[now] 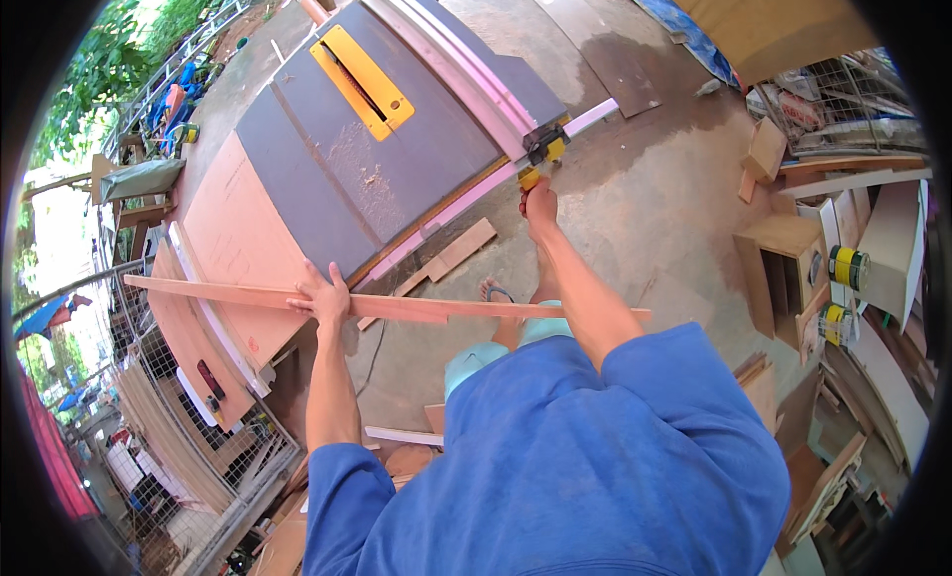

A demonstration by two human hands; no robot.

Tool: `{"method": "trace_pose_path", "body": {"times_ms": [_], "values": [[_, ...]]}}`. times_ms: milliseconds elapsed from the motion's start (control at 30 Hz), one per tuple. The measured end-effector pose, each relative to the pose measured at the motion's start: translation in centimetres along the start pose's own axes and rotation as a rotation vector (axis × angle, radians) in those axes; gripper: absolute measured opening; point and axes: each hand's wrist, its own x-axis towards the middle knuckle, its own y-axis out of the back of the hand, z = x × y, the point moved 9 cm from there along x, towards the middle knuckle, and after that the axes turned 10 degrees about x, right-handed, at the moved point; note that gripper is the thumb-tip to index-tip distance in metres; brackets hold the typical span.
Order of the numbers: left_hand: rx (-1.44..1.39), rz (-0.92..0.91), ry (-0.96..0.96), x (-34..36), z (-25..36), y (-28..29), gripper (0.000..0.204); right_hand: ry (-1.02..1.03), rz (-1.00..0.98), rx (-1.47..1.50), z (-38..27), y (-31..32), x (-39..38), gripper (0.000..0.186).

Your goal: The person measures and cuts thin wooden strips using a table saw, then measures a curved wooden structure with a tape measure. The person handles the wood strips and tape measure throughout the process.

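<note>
Both hands in use: left hand (pixel 324 296) laid with fingers spread on one long wooden strip (pixel 416 307), which lies across the pinkish board (pixel 243 244) beside the table saw (pixel 288 130) and runs on past the right forearm; right hand (pixel 538 205) closed around one yellow handle (pixel 530 178) at the near end of the single fence (pixel 458 65). Saw top: one yellow insert (pixel 392 87) with one slot, sawdust (pixel 369 174) alongside. At right, two yellow-and-black cylinders (pixel 850 267) near a wooden box (pixel 778 244).
</note>
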Motion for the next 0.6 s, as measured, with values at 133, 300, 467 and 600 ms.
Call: {"method": "trace_pose_path", "body": {"times_ms": [133, 300, 467, 600], "values": [[-0.011, -0.016, -0.006, 0.2, -0.3, -0.1, 0.085, -0.275, -0.086, 0.076, 0.0, 0.3, 1.6, 0.050], [-0.020, -0.032, -0.041, -0.7, -0.4, 1.4, 0.089, 0.387, -0.080, 0.028, -3.6, -0.4, -0.3, 0.037], [0.029, 0.251, -0.117, -5.9, -2.1, 5.5, 0.087, 0.682, 0.151, -0.540, -4.2, -2.7, -3.7, 0.036], [-0.121, 0.461, -0.285, -9.7, 2.1, 9.6, 0.076, 0.181, 0.276, -0.407, -0.6, 1.3, 5.8, 0.040]]}}
